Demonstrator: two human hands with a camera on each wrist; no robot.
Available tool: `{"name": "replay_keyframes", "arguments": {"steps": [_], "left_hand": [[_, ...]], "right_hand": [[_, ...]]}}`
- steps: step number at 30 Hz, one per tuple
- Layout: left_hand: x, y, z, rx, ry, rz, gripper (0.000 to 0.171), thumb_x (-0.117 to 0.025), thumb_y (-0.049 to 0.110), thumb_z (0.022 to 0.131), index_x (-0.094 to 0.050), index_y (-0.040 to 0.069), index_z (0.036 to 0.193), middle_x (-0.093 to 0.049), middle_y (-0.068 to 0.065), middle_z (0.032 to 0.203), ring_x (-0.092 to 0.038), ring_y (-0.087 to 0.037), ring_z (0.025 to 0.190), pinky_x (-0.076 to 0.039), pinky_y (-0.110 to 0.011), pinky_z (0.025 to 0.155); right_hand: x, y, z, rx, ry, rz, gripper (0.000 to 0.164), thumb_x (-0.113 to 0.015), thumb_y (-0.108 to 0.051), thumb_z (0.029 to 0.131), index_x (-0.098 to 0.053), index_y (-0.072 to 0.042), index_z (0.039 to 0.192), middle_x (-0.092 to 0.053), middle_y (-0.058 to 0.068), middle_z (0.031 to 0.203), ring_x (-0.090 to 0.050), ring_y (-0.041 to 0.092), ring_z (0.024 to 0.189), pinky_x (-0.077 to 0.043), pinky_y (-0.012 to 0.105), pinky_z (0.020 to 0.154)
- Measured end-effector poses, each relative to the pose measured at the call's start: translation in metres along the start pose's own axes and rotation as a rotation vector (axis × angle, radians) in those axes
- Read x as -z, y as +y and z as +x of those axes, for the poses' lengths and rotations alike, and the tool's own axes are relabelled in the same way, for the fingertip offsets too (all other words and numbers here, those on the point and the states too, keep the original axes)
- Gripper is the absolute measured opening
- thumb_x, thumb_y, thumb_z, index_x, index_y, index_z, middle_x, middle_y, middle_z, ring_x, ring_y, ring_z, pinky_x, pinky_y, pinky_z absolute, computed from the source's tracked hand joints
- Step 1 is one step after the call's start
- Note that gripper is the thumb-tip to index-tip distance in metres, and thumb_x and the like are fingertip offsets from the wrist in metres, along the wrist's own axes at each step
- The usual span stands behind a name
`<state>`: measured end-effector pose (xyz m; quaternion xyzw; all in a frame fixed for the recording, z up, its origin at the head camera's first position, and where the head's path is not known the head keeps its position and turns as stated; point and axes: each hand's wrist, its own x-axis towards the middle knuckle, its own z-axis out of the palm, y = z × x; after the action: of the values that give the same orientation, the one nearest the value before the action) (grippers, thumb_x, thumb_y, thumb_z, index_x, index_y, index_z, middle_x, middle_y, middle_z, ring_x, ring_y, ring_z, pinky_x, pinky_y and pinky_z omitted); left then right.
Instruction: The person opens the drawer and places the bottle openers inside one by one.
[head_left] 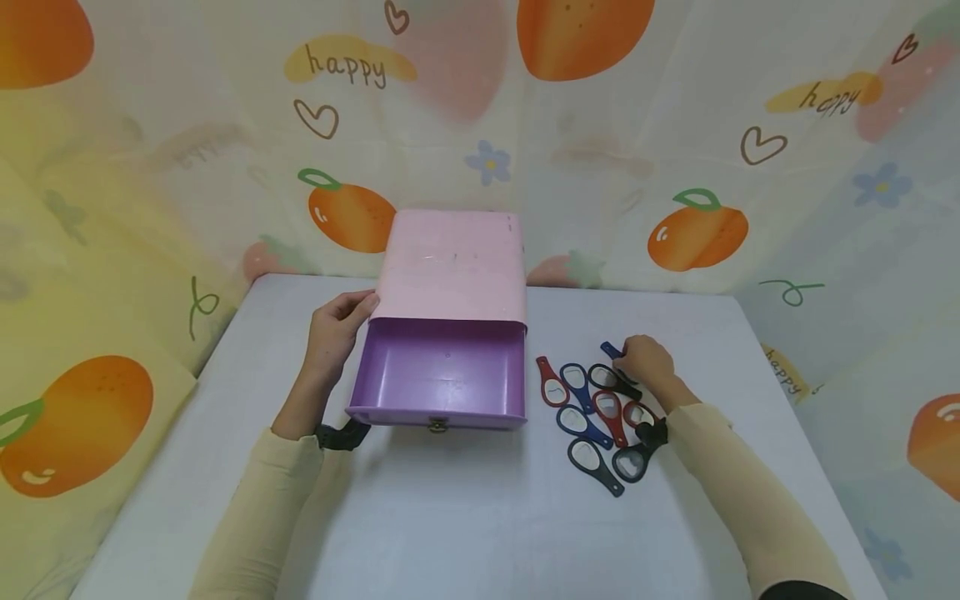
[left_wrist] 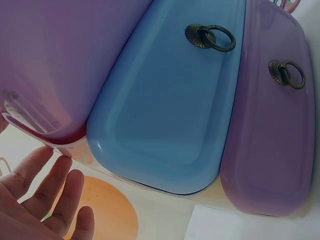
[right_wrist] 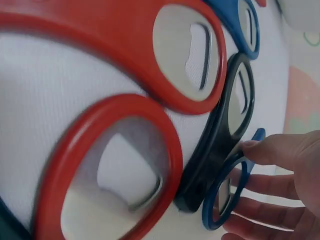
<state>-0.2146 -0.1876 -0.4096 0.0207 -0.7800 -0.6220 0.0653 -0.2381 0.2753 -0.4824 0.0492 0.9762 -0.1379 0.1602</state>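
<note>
A small pink drawer cabinet (head_left: 453,267) stands on the table with its purple top drawer (head_left: 442,367) pulled out, the inside bare. My left hand (head_left: 341,333) touches the cabinet's left side, fingertips right at its edge in the left wrist view. Over to the right, my right hand (head_left: 648,362) pinches a blue bottle opener (right_wrist: 258,134) between thumb and fingers, beside a black bottle opener (right_wrist: 200,170). Several more lie flat in a loose group, among them a red bottle opener (head_left: 552,383) and a blue bottle opener (head_left: 581,423).
Below the pulled-out drawer, a blue drawer (left_wrist: 160,110) and a lower purple drawer (left_wrist: 270,150) are closed, each with a ring pull. The white table (head_left: 450,533) backs onto a hanging cloth (head_left: 585,167) printed with fruit.
</note>
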Motion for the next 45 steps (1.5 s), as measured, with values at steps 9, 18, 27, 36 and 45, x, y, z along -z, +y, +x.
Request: {"name": "replay_keyframes", "arguments": {"steps": [9, 18, 27, 36, 45], "left_hand": [[0.001, -0.002, 0.001, -0.001, 0.006, -0.007, 0.052, -0.065, 0.044, 0.092, -0.064, 0.001, 0.122, -0.068, 0.001, 0.111, -0.057, -0.008, 0.102, -0.042, -0.041, 0.103], [0.000, -0.003, 0.001, 0.006, -0.011, 0.004, 0.053, -0.063, 0.044, 0.092, -0.063, 0.001, 0.124, -0.066, 0.008, 0.108, -0.057, -0.009, 0.102, -0.042, -0.035, 0.100], [0.002, -0.003, 0.002, -0.003, -0.010, -0.004, 0.052, -0.064, 0.042, 0.093, -0.063, 0.000, 0.122, -0.064, 0.017, 0.101, -0.058, -0.007, 0.102, -0.042, -0.034, 0.101], [0.002, 0.001, 0.003, 0.013, -0.017, 0.006, 0.053, -0.064, 0.043, 0.092, -0.063, 0.001, 0.123, -0.065, 0.011, 0.108, -0.057, -0.008, 0.102, -0.041, -0.032, 0.099], [0.001, -0.001, 0.000, 0.015, -0.014, 0.006, 0.051, -0.063, 0.043, 0.093, -0.063, 0.002, 0.124, -0.065, 0.010, 0.109, -0.057, -0.008, 0.103, -0.041, -0.033, 0.099]], "right_hand": [[0.001, 0.004, 0.000, 0.012, -0.004, -0.017, 0.033, -0.069, -0.019, 0.086, -0.064, 0.007, 0.107, -0.064, 0.020, 0.096, -0.057, 0.029, 0.082, -0.051, 0.040, 0.072], [0.005, 0.009, -0.001, 0.053, 0.012, -0.014, 0.036, -0.070, -0.020, 0.086, -0.064, 0.009, 0.107, -0.064, 0.020, 0.093, -0.056, 0.029, 0.080, -0.050, 0.038, 0.071], [0.060, -0.026, -0.015, 0.254, 0.124, -0.024, 0.035, -0.071, -0.020, 0.084, -0.067, 0.008, 0.105, -0.064, 0.022, 0.095, -0.059, 0.030, 0.080, -0.054, 0.041, 0.073], [0.129, -0.099, -0.053, 0.496, 0.172, -0.031, 0.027, -0.067, -0.018, 0.085, -0.067, 0.003, 0.104, -0.060, 0.017, 0.095, -0.056, 0.028, 0.085, -0.054, 0.041, 0.075], [0.154, -0.155, -0.089, 0.648, 0.146, -0.042, 0.027, -0.068, -0.019, 0.085, -0.070, -0.002, 0.107, -0.061, 0.013, 0.096, -0.057, 0.023, 0.084, -0.052, 0.034, 0.073]]}}
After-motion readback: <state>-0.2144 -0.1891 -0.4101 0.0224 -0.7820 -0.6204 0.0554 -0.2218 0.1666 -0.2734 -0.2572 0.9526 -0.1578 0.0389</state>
